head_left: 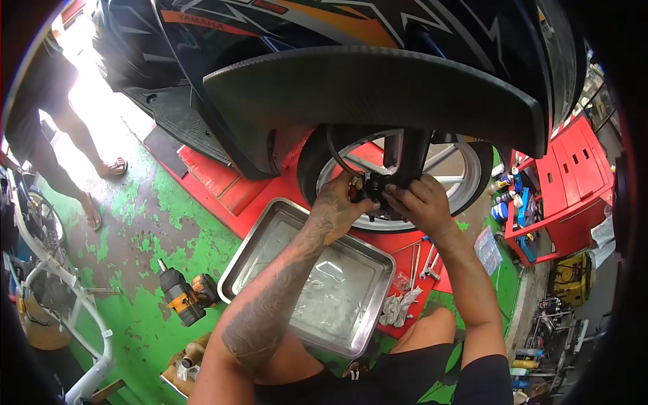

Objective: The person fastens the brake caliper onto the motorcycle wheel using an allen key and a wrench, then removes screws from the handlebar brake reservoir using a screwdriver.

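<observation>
Black brake caliper (378, 194) between hands, at front wheel (442, 158). Left hand (341, 202) half-curled, thumb and fingers gripping caliper; right hand (422, 201) pinching opposite side, seemingly steadying. Metal tray (248, 245) below hands, probably for drips.

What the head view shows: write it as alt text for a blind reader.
The left hand and right hand hold a dark part beside a motorbike wheel. Below is a metal tray of clear liquid; a power tool lies at left on the green floor.

Patterned tattoos (256, 327) mark the left forearm (297, 251); a short black sleeve (487, 382) and black shorts (403, 372) show.
</observation>
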The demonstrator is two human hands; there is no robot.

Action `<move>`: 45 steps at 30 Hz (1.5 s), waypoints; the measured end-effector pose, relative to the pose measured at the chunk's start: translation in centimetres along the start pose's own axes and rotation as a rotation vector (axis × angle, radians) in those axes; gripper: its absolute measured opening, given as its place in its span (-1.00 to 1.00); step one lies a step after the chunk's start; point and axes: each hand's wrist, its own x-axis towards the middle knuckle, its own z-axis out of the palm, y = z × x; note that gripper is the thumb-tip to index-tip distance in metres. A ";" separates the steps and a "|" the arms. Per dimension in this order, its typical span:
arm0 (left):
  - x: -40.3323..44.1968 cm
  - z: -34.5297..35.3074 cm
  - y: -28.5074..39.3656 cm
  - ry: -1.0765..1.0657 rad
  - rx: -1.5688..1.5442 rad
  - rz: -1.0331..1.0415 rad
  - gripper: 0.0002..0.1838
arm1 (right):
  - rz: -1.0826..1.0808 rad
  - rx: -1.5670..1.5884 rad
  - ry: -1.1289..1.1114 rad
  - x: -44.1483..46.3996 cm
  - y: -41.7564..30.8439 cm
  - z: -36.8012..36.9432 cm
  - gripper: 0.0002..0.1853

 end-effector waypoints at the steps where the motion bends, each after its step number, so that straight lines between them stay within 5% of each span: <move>1: 0.1 0.0 0.0 0.007 -0.017 0.011 -0.49 | -0.003 0.004 0.012 0.2 -0.1 -0.1 -0.62; 7: 0.1 0.0 0.1 -0.018 0.032 -0.039 -0.49 | -0.007 0.012 -0.122 0.6 -0.2 -1.5 -0.49; 14: 0.2 0.8 -1.1 0.006 -0.022 -0.037 -0.47 | -0.047 -0.003 -0.022 0.0 -0.1 -0.6 -0.56; 18: 0.2 2.1 -3.3 0.110 -0.228 0.111 -0.41 | -0.041 -0.045 -0.024 -0.8 -0.1 -0.3 -0.54; 22: 0.3 1.7 -3.8 0.072 -0.116 0.187 -0.45 | 0.137 0.139 -0.022 -2.2 -1.8 -2.3 -0.55; 26: -0.3 1.3 -2.5 0.022 -0.071 0.117 -0.38 | 0.629 0.327 -0.101 -10.5 -7.2 -5.5 -0.62; 31: -1.6 1.4 -1.1 0.004 -0.112 0.044 -0.24 | 1.172 0.406 -1.038 -30.2 -11.9 -7.1 -0.62; 40: -2.6 1.2 0.0 0.038 0.031 -0.024 -0.11 | 1.216 0.375 -0.921 -35.8 -18.0 -6.0 -0.67; 43: -2.7 1.3 0.1 0.035 0.021 -0.017 -0.09 | 1.394 0.462 -0.892 -35.4 -17.9 -7.2 -0.72; 45: -2.7 1.6 0.0 0.040 0.005 -0.004 -0.08 | 1.513 0.660 -0.613 -32.1 -18.2 -8.3 -0.72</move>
